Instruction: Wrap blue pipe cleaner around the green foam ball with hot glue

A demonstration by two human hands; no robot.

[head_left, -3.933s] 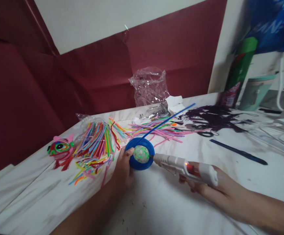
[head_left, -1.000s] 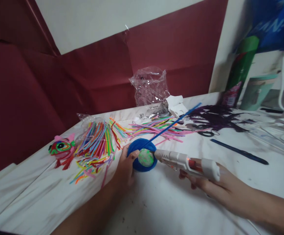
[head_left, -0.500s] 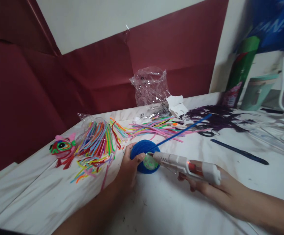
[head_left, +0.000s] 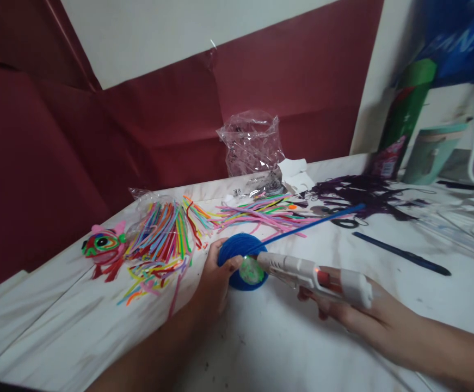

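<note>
My left hand [head_left: 219, 272] is closed on a ball wrapped in blue pipe cleaner [head_left: 237, 245], its thumb pressed on the front. A bare round patch on the ball, clear with greenish specks, faces right. From the ball's upper side a loose length of blue pipe cleaner [head_left: 314, 224] sticks out to the right. My right hand [head_left: 353, 307] is wrapped round a white glue gun [head_left: 297, 272] with an orange light on it. The gun's nozzle points left, right beside the blue coils and the clear patch; whether it touches them I cannot tell.
Bundles of coloured pipe cleaners [head_left: 165, 228] and a red-and-pink figure [head_left: 105, 247] lie on the left. Behind are a clear plastic bag [head_left: 253, 144] and scissors [head_left: 345, 222]. On the right are purple strands [head_left: 355, 190], a dark blue strip [head_left: 400, 253] and a green cup [head_left: 435, 155].
The glue gun has shifted slightly to the right. The free end of the blue pipe cleaner has swung right and a little lower. My left hand's hold on the ball looks the same.
</note>
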